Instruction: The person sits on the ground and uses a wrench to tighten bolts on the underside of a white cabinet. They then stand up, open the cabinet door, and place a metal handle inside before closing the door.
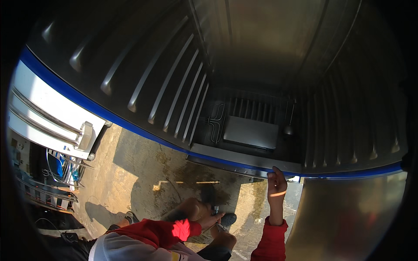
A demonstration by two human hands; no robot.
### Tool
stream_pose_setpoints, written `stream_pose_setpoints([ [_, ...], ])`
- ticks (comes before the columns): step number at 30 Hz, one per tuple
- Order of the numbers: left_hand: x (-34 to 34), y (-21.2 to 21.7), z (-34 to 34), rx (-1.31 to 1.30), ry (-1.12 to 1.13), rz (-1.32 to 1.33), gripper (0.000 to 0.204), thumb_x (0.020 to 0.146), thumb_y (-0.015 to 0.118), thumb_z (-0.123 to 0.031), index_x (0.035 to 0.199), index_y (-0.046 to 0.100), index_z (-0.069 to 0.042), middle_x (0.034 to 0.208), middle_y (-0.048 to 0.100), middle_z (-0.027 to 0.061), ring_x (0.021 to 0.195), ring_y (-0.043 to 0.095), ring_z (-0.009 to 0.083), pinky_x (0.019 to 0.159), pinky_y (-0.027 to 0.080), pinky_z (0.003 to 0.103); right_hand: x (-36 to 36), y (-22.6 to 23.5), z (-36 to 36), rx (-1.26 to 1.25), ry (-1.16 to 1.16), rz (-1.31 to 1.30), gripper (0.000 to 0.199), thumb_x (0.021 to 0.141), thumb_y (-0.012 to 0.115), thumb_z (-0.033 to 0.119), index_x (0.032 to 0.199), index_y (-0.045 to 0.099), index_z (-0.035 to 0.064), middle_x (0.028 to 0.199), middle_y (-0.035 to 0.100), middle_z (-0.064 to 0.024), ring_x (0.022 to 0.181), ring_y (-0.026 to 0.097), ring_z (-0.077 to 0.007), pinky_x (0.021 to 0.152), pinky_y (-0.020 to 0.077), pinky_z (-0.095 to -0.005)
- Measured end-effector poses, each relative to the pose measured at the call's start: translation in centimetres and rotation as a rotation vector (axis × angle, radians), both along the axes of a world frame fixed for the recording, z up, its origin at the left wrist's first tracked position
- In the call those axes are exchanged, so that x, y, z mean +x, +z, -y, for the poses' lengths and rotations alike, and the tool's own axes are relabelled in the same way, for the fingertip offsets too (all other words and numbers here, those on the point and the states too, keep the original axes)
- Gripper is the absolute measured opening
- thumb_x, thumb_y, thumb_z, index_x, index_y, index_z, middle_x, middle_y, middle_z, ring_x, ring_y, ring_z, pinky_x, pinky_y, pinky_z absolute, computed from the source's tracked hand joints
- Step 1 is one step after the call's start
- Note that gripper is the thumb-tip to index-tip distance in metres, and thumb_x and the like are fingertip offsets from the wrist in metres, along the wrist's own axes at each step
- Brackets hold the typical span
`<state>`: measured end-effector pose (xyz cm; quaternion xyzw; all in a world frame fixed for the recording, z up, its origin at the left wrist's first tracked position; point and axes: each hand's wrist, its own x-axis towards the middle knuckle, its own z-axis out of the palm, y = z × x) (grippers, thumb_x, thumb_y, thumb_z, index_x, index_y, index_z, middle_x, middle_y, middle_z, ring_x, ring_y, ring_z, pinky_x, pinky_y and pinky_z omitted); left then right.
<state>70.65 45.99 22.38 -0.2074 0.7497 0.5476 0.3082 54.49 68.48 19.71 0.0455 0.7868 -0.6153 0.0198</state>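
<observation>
A tall stainless-steel cabinet (246,150) stands before me, a blue strip (222,159) running round its opening. My right hand (277,186) reaches up to the lower front edge, its bent fingers over the blue strip. Lower down, between my bent knees, my left hand (212,220) is closed round a small, thin metal tool (222,227); its exact kind is too small to tell. Inside the cabinet's bottom sit a bent metal heating tube (216,124), a flat metal cover (251,132) and a round float on a rod (288,129).
Ribbed side walls (161,82) line the cabinet. A metal door panel (344,217) stands at the right. At the left are a white unit with long metal bars (52,117) and a wire rack (67,169) with blue items. The concrete floor (146,169) has a wet patch.
</observation>
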Motion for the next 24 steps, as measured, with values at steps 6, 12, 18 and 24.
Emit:
stream_pose_setpoints([
  [6,7.1,-11.2,2.7,0.311,0.645,0.188,0.041,0.094,0.064,-0.041,0.071,0.064,-0.007,0.061,0.058,0.0012,0.056,0.054,0.0133,0.055,0.042,0.031,-11.4,-9.0,15.7,0.074,0.329,0.053,0.035,0.091,0.068,0.016,0.120,0.063,-0.0029,0.091,0.072,-0.0103,0.078,0.067,-0.0159,0.070,0.0512,-0.0289],
  [12,10.7,-15.0,4.4,0.370,0.885,0.468,0.030,0.095,0.065,-0.031,0.081,0.061,-0.004,0.062,0.058,0.0029,0.049,0.051,0.0116,0.046,0.037,0.029,-19.6,-16.0,26.0,0.272,0.569,0.093,0.053,0.084,0.074,0.026,0.125,0.057,-0.0033,0.087,0.072,-0.0204,0.084,0.072,-0.0337,0.075,0.0547,-0.0400],
  [18,9.8,-15.8,-0.4,0.235,1.151,0.421,0.038,0.096,0.062,-0.033,0.075,0.061,-0.002,0.057,0.055,0.0045,0.045,0.047,0.0134,0.043,0.035,0.031,-24.0,-25.5,30.9,0.439,0.600,0.101,0.079,0.080,0.074,0.023,0.146,0.035,0.0035,0.116,0.063,-0.0298,0.109,0.062,-0.0449,0.094,0.0501,-0.0486],
  [24,9.7,-19.0,-7.8,0.146,1.190,0.395,0.036,0.097,0.059,-0.033,0.079,0.062,-0.002,0.061,0.057,0.0062,0.050,0.049,0.0144,0.046,0.038,0.032,-24.2,-26.3,33.4,0.693,0.671,0.036,0.072,0.082,0.066,0.014,0.146,0.035,0.0041,0.106,0.065,-0.0328,0.103,0.065,-0.0449,0.089,0.0511,-0.0530],
])
